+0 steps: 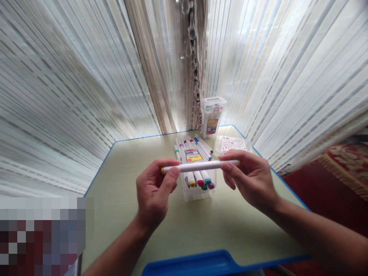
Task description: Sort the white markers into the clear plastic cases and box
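Observation:
I hold a white marker [199, 166] with yellow ends level above the table, one end in each hand. My left hand [153, 191] pinches its left end between thumb and fingers. My right hand [248, 177] pinches its right end the same way. Right behind and below the marker lies a clear plastic case [197, 191] on its side, with several coloured markers [198, 178] sticking out of it. More loose markers [201, 145] lie beyond that case.
The pale green table [129, 168] has a blue rim. An upright clear marker box [212, 117] stands at the far edge, with a clear lid [232, 143] lying to its right. Striped curtains [71, 88] enclose the table. A blue tray edge [195, 264] sits nearest me.

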Demonstrator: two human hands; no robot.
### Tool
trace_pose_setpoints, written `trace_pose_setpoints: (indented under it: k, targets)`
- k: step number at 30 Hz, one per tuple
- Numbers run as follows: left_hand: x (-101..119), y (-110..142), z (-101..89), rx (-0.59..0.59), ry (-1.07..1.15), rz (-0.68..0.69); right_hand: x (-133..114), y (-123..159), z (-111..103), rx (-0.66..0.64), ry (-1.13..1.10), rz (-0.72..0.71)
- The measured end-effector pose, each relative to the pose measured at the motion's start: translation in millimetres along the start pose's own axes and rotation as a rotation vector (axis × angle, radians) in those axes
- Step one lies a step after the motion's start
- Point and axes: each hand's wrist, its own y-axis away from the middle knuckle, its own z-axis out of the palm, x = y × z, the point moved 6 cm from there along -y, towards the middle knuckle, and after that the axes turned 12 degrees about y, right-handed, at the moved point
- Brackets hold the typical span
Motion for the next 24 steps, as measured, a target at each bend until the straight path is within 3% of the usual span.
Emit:
trace_pose_setpoints:
  k: [13, 24]
  targets:
    - [8.1, -5.9, 0.2, 0.096, 0.112, 0.032, -3.4, -4.4, 1.5, 0.004, -0.139, 0.049]
    - [7.1, -0.2, -2.5, -0.006, -0.099, 0.127, 8.5, -5.6, 0.4, -0.011, -0.073, 0.078]
